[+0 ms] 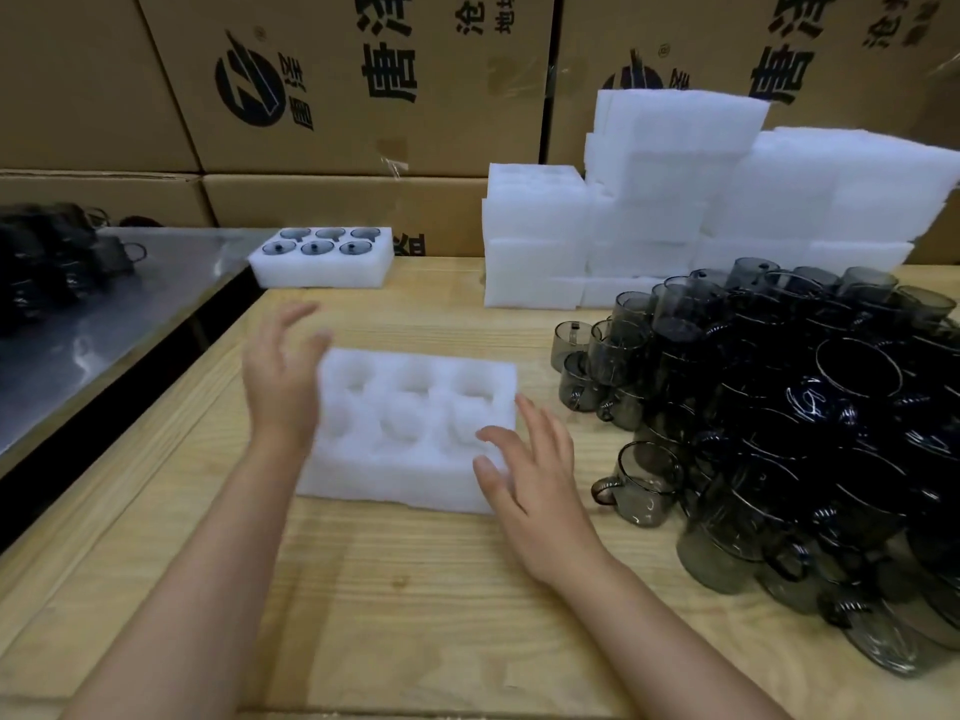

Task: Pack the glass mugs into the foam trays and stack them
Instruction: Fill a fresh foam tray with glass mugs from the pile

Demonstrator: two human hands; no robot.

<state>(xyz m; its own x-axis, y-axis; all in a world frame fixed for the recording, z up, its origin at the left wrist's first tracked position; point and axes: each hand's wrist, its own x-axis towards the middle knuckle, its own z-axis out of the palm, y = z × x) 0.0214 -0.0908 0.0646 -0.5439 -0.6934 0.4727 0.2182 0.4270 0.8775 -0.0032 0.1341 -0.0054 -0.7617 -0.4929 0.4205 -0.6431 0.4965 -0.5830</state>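
My left hand (283, 379) hovers with fingers spread, blurred. My right hand (530, 475) lies nearer, palm down, fingers splayed. Both forearms are bare.

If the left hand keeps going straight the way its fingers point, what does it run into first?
Probably the filled white foam tray holding six dark glass mugs, at the far edge of the wooden table. The left hand points up and away past the empty white foam tray. Depth is unclear and the hand is blurred.

Foam tray (410, 433): white, matt, soft fuzzy surface. Mugs (810, 407): smoked glass, glossy. Table (415, 589) is pale bare wood with visible grain; side bench (104, 324) shiny sheet metal; boxes (337, 80) matt brown cardboard.
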